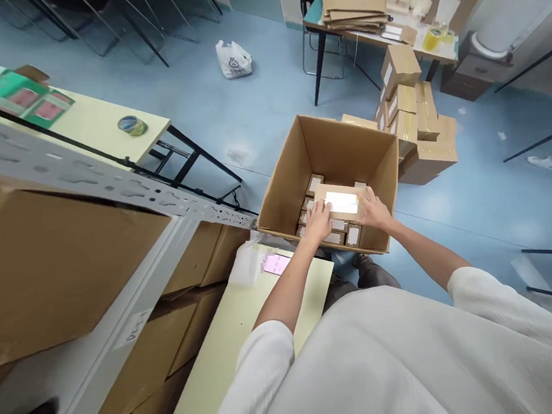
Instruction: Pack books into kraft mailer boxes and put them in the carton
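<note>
Both hands hold a small cardboard box (322,193) with a white label over the inside of a large open cardboard carton (332,138). My left hand (318,221) grips its left end, the thumb on the near edge by the label. At the right end, my right hand (374,209) has its fingers wrapped over the corner. Several small labelled boxes (353,234) lie in the carton below, partly hidden by the held box and my hands.
A pale table (211,343) with a pink label sheet (275,263) adjoins the carton at left, beside a metal shelf (134,312) of boxes. Stacked boxes (406,116) stand beyond the carton. A white plastic bag (233,59) lies on the floor. Another table (151,124) carries a tape roll (132,125).
</note>
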A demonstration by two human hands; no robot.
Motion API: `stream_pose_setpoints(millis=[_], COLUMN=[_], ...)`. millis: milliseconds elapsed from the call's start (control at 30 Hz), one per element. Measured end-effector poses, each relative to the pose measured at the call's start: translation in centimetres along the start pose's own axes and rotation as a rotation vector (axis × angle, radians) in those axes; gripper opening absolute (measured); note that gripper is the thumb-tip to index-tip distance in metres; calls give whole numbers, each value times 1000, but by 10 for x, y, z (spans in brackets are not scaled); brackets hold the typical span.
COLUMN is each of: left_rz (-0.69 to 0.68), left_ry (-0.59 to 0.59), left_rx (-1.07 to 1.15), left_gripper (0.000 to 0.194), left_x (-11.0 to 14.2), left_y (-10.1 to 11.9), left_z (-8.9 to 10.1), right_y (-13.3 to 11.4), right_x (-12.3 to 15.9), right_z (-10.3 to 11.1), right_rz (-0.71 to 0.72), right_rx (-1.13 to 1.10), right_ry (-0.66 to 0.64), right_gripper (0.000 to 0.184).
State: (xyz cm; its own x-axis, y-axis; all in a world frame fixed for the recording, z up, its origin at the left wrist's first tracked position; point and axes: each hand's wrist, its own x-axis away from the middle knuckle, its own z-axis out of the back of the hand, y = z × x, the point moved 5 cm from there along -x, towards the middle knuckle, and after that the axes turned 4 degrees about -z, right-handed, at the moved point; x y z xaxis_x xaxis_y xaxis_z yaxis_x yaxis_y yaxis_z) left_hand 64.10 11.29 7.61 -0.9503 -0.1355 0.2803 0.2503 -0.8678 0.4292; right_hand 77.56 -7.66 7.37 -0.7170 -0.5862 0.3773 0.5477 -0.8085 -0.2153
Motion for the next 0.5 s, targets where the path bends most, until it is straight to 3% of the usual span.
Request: stream_pose_setpoints(millis=[233, 500], left_rz=[134, 237], left_ry=[-86, -157], left_rx=[72, 168], left_gripper=[83, 81], left_x=[-58, -158], left_y=[-28, -56], left_z=[-41, -91], right_y=[14, 41], right_x=[-64, -170], right_z=[-34, -71], right_rz=[11, -50], right_rx=[42, 58], right_ry=[-146, -187], right_gripper=[117, 117])
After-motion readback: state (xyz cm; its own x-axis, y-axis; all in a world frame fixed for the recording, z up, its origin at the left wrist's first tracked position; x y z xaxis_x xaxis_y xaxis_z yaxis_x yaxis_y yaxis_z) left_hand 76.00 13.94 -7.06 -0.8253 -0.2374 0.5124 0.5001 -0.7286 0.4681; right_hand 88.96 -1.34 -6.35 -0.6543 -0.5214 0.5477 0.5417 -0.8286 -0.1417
